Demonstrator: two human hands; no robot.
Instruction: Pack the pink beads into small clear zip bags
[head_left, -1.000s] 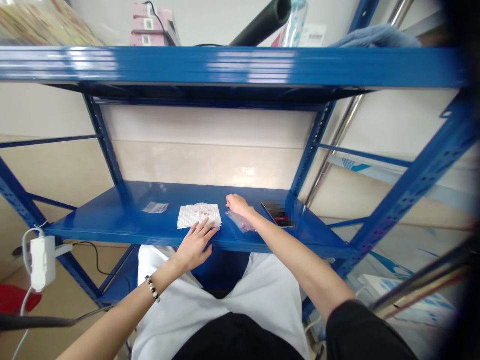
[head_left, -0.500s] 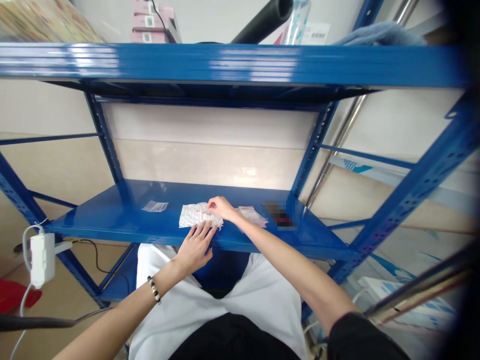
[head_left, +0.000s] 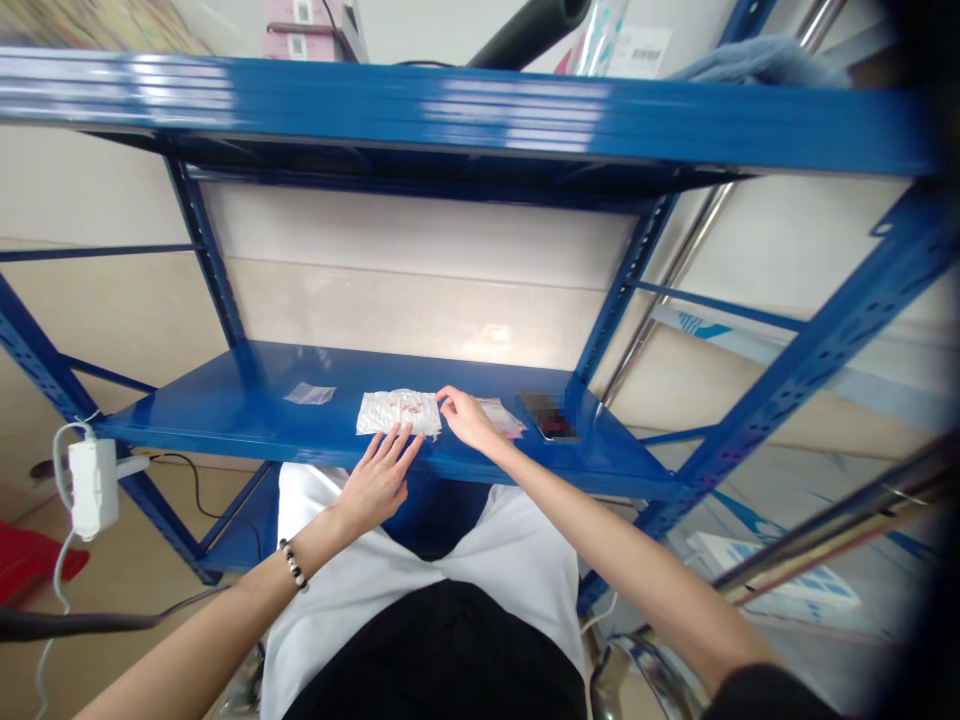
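A white, crumpled, padded-looking sheet (head_left: 379, 412) lies on the blue shelf, with small reddish and darker bits on top, too small to name. At its near edge my left hand (head_left: 380, 470) rests with fingers spread, the fingertips touching it. My right hand (head_left: 466, 415) is at the sheet's right edge, thumb and fingers drawn together in a pinch. What those fingers hold, if anything, is hidden. Partly behind the right hand is a clear plastic bag with pink in it (head_left: 504, 418). Off to the left lies a small clear zip bag (head_left: 310, 394).
A blurred dark phone-like object (head_left: 551, 415) lies at the shelf's right. The upper blue shelf beam (head_left: 375, 105) crosses above my hands. Blue uprights stand at both sides. A white power adapter (head_left: 94, 487) hangs at the left front post.
My right hand has moved from above the white sheet to its right edge, uncovering more of the sheet. My left hand stays at the near edge. The whole view has shifted slightly.
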